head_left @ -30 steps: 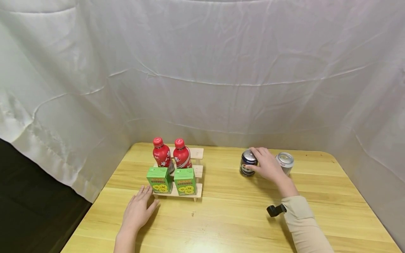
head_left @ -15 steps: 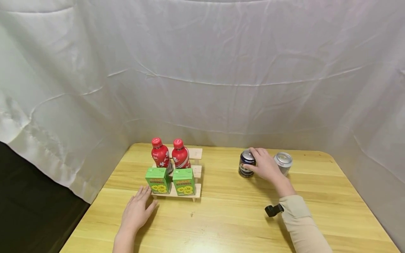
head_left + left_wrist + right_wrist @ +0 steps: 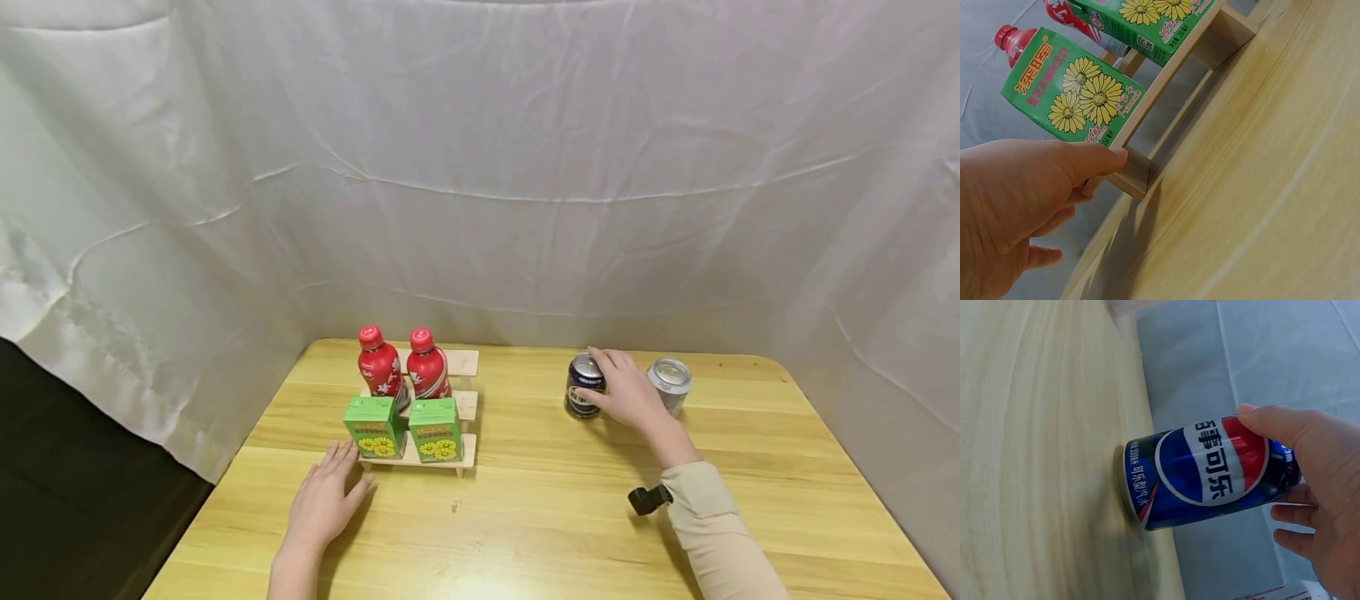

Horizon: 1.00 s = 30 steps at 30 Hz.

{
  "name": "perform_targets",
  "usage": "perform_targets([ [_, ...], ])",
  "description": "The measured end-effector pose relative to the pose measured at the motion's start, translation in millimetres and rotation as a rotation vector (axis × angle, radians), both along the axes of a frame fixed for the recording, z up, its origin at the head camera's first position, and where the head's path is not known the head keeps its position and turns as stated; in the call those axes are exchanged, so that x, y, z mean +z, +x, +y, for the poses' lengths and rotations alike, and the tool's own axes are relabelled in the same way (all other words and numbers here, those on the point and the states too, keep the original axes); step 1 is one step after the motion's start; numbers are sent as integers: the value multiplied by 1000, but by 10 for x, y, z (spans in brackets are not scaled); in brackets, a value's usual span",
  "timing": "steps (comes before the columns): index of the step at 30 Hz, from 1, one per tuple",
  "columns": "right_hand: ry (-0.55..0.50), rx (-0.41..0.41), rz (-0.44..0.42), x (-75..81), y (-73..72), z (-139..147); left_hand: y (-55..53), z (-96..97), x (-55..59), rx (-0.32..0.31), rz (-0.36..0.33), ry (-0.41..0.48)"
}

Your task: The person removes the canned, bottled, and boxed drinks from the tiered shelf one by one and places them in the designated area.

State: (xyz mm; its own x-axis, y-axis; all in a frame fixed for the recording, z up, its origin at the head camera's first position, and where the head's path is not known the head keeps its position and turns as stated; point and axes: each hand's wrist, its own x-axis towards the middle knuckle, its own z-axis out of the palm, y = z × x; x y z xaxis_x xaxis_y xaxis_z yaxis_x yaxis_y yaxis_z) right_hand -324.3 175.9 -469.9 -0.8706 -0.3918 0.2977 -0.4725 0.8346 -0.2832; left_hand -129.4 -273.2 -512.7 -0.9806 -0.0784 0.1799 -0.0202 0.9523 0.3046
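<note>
And there's the wooden table (image 3: 525, 525), its near edge cut off. The stepped rack (image 3: 468, 406) stands at left. The left hand (image 3: 322, 497), loosely spread, lies by its near left corner; whether they touch, I can't tell. Far and right of centre, the right hand (image 3: 630, 392) grips an upright dark blue can (image 3: 581, 402), partly covering it. Two red bottles (image 3: 428, 372) rise behind two green cartons (image 3: 437, 430), lower parts masked. The silver can (image 3: 671, 379), farther right, peeks from behind the hand.

Pale cloth (image 3: 525, 208) (creased) hangs behind the wooden table (image 3: 540, 517).
</note>
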Motion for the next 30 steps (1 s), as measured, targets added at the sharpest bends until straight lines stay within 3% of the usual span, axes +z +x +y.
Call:
perform_targets([
  [11, -16, 52, 43, 278, 117, -104, -2, -11, -12, 3, -12, 7],
  [20, 24, 141, 152, 553, 219, -272, 3, -3, -1, 6, -11, 16],
  [30, 13, 234, 257, 661, 229, -556, -4, -12, -19, 2, -3, 10],
])
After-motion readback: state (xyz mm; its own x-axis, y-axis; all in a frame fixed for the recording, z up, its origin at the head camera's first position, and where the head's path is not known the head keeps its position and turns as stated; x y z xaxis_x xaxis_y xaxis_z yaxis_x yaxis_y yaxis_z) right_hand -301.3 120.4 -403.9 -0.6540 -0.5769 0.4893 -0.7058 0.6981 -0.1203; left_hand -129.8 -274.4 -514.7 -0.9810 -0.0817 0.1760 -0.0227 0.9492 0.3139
